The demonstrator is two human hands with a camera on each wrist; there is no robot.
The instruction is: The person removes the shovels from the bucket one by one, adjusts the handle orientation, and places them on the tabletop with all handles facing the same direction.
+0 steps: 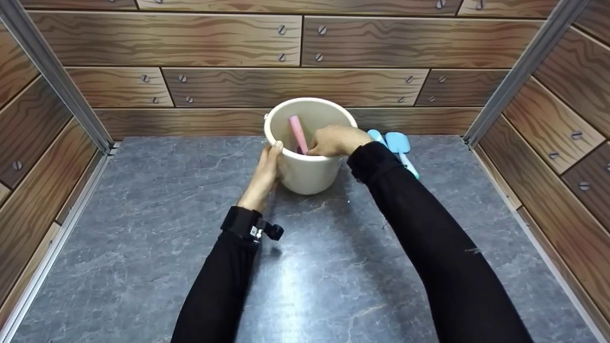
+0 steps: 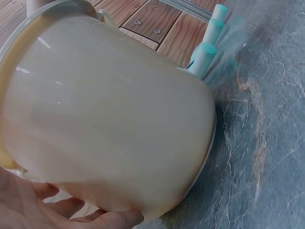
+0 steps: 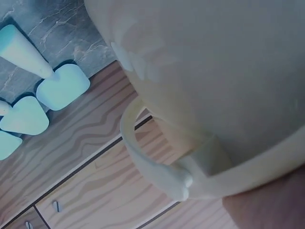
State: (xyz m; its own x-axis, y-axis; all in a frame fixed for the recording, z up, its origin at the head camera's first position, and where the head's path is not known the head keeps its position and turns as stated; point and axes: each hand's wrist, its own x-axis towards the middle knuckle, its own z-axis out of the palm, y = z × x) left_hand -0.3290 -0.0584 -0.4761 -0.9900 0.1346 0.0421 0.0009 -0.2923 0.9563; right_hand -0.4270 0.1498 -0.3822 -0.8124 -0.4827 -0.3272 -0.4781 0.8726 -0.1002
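A cream plastic bucket (image 1: 307, 176) stands upright on the grey floor near the back wall. My left hand (image 1: 262, 174) holds it at the left, thumb at the rim and fingers along the outer wall; those fingers (image 2: 107, 218) show in the left wrist view. Over the near right rim, my right hand (image 1: 331, 139) reaches inside with curled fingers, seeming to pinch the lower end of a pink handle (image 1: 298, 131). This handle leans upward in the bucket; what lies below it is hidden. In the right wrist view, the bucket's outer wall (image 3: 214, 71) hides the right fingers.
Several light blue spatula-like tools (image 1: 398, 142) lie right of the bucket, blades toward the back wall. The bucket's looped handle (image 3: 138, 148) hangs at its side. Wood-patterned panels (image 1: 238, 85) close off the back and both sides of the grey floor (image 1: 157, 214).
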